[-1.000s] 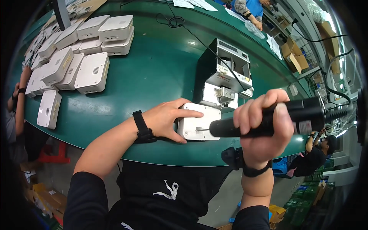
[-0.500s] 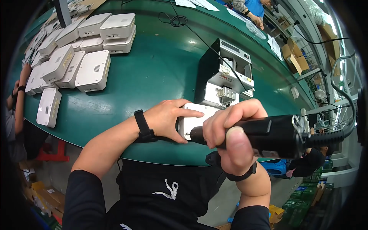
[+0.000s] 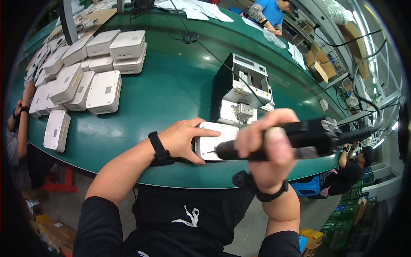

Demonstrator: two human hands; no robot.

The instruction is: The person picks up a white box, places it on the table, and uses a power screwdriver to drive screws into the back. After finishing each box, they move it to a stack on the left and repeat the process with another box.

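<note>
My left hand (image 3: 182, 138) grips a white plastic box (image 3: 207, 145) with rounded corners, its forefinger on the top face and its thumb along the near-left side. My right hand (image 3: 267, 147) is wrapped round a black electric screwdriver (image 3: 304, 136), which lies nearly level over the box's right part. The thin bit (image 3: 212, 151) points left above the box's near-left corner; whether it touches the surface I cannot tell. The screwdriver and right hand hide much of the box. A cable leads from the tool's rear end up to the right.
Just beyond the box stands a black-and-silver machine (image 3: 239, 88) with a dangling black cable (image 3: 218, 43). Several similar white boxes (image 3: 102, 92) are piled at the left on the green table (image 3: 162, 77). Another person's arm (image 3: 23, 115) reaches in at the far left; another person (image 3: 272, 19) sits across the table.
The screwdriver has risen and shifted slightly, with more of its bit showing away from the box's corner. The left hand still holds the box. The whole view has shifted a little.
</note>
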